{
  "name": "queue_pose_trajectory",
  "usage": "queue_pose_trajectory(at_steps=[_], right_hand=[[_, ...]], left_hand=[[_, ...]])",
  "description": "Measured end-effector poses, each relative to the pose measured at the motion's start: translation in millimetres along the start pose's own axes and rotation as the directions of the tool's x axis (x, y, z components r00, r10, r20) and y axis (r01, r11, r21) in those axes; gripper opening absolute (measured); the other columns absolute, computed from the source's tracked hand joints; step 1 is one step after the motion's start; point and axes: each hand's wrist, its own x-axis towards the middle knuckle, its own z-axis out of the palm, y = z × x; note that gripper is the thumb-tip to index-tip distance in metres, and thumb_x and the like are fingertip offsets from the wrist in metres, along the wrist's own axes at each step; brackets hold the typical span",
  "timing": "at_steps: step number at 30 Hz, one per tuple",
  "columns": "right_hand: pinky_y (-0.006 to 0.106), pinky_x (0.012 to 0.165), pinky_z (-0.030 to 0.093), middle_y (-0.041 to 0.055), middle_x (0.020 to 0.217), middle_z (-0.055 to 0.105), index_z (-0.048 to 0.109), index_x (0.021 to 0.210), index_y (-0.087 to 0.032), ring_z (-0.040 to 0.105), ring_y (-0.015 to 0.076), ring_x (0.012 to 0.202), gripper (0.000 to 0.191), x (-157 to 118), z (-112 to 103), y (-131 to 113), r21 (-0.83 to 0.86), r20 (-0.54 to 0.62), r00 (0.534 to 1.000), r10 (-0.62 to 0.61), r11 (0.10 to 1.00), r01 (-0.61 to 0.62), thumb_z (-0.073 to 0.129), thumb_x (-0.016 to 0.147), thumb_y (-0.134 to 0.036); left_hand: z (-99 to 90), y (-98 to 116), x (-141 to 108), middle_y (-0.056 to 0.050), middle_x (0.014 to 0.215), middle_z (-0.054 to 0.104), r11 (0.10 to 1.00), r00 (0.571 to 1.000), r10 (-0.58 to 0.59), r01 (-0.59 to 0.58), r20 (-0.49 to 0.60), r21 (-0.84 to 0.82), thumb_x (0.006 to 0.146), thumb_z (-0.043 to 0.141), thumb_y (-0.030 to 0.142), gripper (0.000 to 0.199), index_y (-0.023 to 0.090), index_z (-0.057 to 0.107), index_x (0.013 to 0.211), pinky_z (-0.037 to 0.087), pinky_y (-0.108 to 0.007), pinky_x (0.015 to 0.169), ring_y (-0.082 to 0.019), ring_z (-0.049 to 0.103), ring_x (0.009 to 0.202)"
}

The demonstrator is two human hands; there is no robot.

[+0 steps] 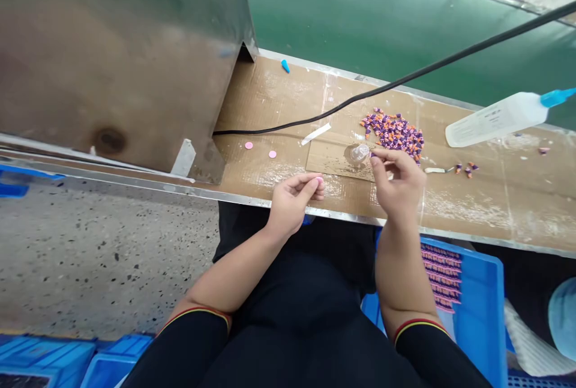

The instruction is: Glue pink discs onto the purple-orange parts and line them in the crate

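Note:
My left hand [294, 205] sits at the bench's front edge, its thumb and fingers pinching a small pink disc [319, 180]. My right hand [398, 183] pinches a tiny purple piece [372, 155] between its fingertips. That piece is just beside a small clear plastic cup [360, 152] on a cardboard sheet [335, 160]. A heap of small purple and orange pieces [393, 133] lies just beyond my right hand. Two loose pink discs [248, 145] lie on the bench to the left.
A black cable [382, 91] crosses above the cardboard-covered bench [265, 100]. A squeeze bottle with a blue nozzle [497, 119] lies at right. A metal panel [112, 58] stands at left. A blue crate [477, 310] holding rows of pink-purple items sits below right.

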Motion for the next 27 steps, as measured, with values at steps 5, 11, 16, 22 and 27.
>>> queue_pose_trajectory(at_steps=[5,11,16,22,27], right_hand=[[0.036,0.073,0.067,0.0051,0.095,0.082,0.079,0.105,-0.026,0.079,0.021,0.085,0.008,-50,30,-39,0.21,-0.109,0.994,0.02,0.978,0.003,0.071,0.104,-0.026],[0.04,0.078,0.071,0.0067,0.098,0.084,0.081,0.107,-0.026,0.081,0.0229,0.088,0.012,-66,49,-38,0.198,-0.174,0.981,0.083,0.979,-0.048,0.069,0.105,-0.026],[0.043,0.079,0.071,0.0068,0.095,0.084,0.082,0.103,-0.027,0.081,0.0237,0.086,0.015,-69,51,-36,0.16,-0.173,0.98,0.103,0.984,-0.075,0.068,0.106,-0.034],[0.041,0.082,0.073,0.0058,0.102,0.086,0.083,0.107,-0.028,0.084,0.023,0.091,0.012,-71,51,-36,0.224,-0.207,0.977,0.053,0.975,-0.006,0.07,0.106,-0.028],[0.043,0.082,0.073,0.0064,0.1,0.086,0.083,0.104,-0.028,0.084,0.0242,0.091,0.013,-73,51,-34,0.196,-0.164,0.982,0.095,0.979,-0.062,0.071,0.106,-0.033]], left_hand=[[17.8,-6,17,-0.006,0.081,0.082,0.969,0.98,-0.196,0.199,0.032,-0.147,0.057,0.108,0.057,0.051,0.019,0.088,0.084,0.068,-0.024,0.074,-0.015,0.078,0.075],[18.3,-18,22,-0.005,0.083,0.083,0.988,0.993,-0.11,0.114,0.047,-0.107,0.063,0.107,0.054,0.044,0.021,0.087,0.083,0.07,-0.025,0.075,-0.014,0.079,0.073],[17.2,-28,18,-0.005,0.085,0.084,0.999,0.999,-0.004,0.005,0.032,-0.034,0.072,0.101,0.059,0.042,0.022,0.087,0.087,0.072,-0.032,0.08,-0.017,0.08,0.075],[18.8,-31,14,-0.005,0.088,0.085,0.995,0.996,0.09,-0.09,0.019,0.043,0.079,0.097,0.058,0.036,0.024,0.088,0.088,0.072,-0.034,0.082,-0.019,0.082,0.082],[15.8,-33,12,-0.004,0.088,0.085,0.983,0.986,0.163,-0.164,0.022,0.08,0.08,0.096,0.061,0.036,0.027,0.089,0.089,0.072,-0.032,0.081,-0.017,0.082,0.079]])
